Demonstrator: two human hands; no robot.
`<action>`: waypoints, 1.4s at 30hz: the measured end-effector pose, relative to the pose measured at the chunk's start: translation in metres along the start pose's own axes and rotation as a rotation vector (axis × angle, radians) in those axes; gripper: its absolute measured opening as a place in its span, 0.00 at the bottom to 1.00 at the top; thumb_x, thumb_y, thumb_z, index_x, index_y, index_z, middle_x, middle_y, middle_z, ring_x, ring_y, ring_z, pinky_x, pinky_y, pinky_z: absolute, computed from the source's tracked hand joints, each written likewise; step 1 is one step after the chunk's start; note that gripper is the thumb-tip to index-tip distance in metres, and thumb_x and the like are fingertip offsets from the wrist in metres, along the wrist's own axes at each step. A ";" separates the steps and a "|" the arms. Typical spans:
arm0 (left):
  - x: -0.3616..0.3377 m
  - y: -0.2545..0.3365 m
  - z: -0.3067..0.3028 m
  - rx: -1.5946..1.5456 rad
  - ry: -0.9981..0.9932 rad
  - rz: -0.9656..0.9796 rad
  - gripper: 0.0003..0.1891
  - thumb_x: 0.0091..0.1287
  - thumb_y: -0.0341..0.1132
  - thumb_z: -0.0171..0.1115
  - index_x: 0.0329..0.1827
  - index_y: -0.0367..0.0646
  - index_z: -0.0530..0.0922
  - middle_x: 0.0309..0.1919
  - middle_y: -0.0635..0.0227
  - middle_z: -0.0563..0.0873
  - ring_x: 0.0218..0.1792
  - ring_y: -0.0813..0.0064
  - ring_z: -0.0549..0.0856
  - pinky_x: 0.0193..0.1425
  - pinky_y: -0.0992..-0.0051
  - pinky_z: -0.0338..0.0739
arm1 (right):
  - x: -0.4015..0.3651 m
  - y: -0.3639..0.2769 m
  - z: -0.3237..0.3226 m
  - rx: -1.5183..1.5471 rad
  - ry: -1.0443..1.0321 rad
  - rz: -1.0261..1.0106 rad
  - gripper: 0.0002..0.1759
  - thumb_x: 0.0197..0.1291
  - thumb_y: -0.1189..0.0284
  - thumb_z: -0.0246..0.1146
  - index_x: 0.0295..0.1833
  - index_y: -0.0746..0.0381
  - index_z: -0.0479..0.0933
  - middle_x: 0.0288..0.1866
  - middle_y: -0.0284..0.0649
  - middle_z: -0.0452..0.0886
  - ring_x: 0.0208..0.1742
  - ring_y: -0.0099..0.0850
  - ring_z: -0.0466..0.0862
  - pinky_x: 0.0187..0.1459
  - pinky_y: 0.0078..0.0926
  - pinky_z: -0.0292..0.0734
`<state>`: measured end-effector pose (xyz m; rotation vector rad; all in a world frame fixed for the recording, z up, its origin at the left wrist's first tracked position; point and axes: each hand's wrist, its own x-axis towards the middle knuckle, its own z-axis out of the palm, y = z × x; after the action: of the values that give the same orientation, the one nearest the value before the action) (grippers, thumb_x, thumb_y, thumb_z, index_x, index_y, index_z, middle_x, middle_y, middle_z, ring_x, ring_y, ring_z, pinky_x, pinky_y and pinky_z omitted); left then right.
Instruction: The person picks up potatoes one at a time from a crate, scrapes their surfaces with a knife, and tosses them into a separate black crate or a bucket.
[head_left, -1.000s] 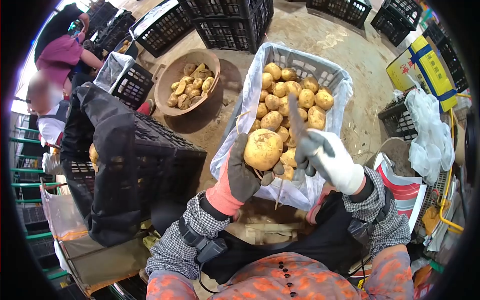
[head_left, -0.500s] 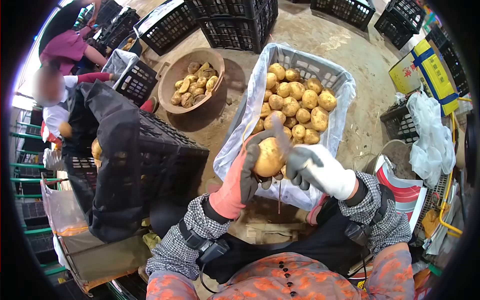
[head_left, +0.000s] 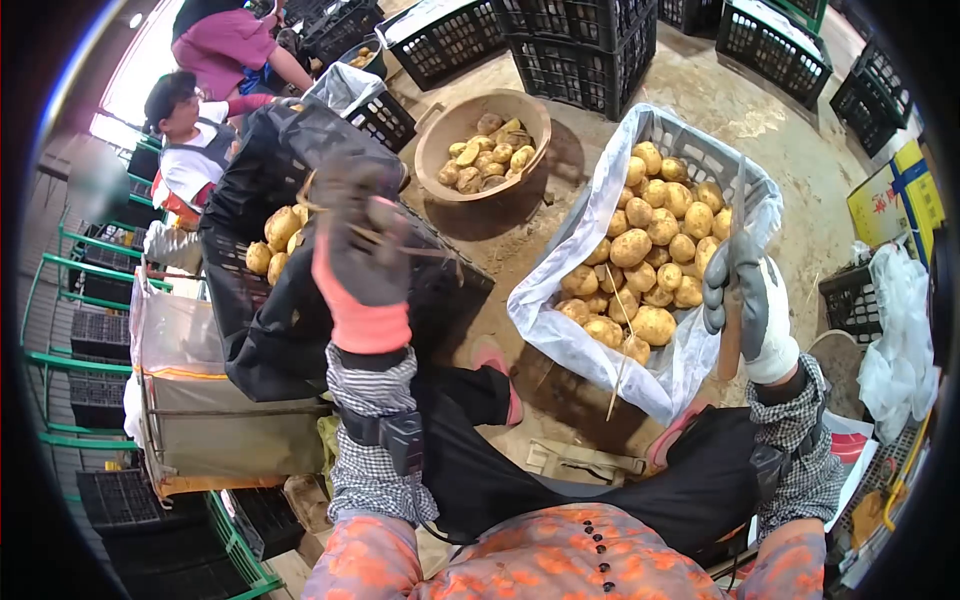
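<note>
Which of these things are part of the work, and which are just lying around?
Seemingly in use:
knife, in the right hand
potatoes in the plastic-lined crate
black-draped crate, by the left hand
brown basin, perhaps

Probably just lying about:
translucent plastic sheeting
yellow-and-blue box
stacked black crates

Coral and dark grey on the left hand [head_left: 362, 255], white and dark grey on the right hand [head_left: 762, 300], and there's the knife [head_left: 731, 345], brown at the handle, grey in the blade! Black-and-white checks fill the sleeves [head_left: 375, 385], orange blotches splash the greyish shirt [head_left: 560, 560]. Golden-yellow potatoes [head_left: 660, 228], whitish liner [head_left: 545, 310], tan-brown tub [head_left: 490, 203], black cloth [head_left: 305, 350], pink shoes [head_left: 490, 357], a yellow box [head_left: 877, 210] banded blue, a person [head_left: 225, 52] in magenta!
</note>
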<state>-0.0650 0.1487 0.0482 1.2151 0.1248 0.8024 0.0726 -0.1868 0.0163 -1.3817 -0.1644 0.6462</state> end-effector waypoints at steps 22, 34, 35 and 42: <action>-0.149 -0.165 0.102 1.191 -1.831 0.061 0.16 0.53 0.32 0.60 0.45 0.41 0.76 0.31 0.62 0.78 0.35 0.57 0.81 0.40 0.60 0.76 | -0.014 -0.028 -0.046 0.168 0.080 -0.188 0.15 0.71 0.65 0.49 0.43 0.66 0.72 0.28 0.38 0.77 0.22 0.26 0.75 0.25 0.22 0.71; -0.086 -0.174 0.110 0.790 -1.338 -0.517 0.18 0.62 0.33 0.56 0.56 0.42 0.77 0.38 0.53 0.84 0.39 0.59 0.85 0.46 0.64 0.79 | -0.026 -0.033 -0.046 0.178 0.080 -0.234 0.23 0.73 0.59 0.42 0.36 0.66 0.72 0.24 0.40 0.74 0.19 0.26 0.71 0.21 0.21 0.66; -0.074 -0.190 0.122 1.069 -1.418 -0.682 0.19 0.62 0.35 0.57 0.57 0.43 0.76 0.43 0.54 0.83 0.42 0.59 0.85 0.48 0.64 0.79 | -0.025 -0.038 -0.049 0.106 0.026 -0.215 0.21 0.73 0.61 0.44 0.37 0.67 0.73 0.27 0.41 0.76 0.20 0.26 0.73 0.23 0.21 0.70; -0.116 -0.320 0.082 1.691 -1.941 -0.263 0.36 0.51 0.54 0.68 0.65 0.52 0.72 0.62 0.57 0.76 0.63 0.56 0.74 0.67 0.63 0.69 | -0.004 -0.027 -0.044 0.330 -0.054 -0.092 0.11 0.66 0.68 0.52 0.40 0.65 0.74 0.30 0.37 0.79 0.26 0.23 0.79 0.26 0.19 0.74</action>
<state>0.0456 -0.0231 -0.2358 2.8867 -0.7793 -1.3433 0.0989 -0.2274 0.0339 -1.0344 -0.1557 0.6037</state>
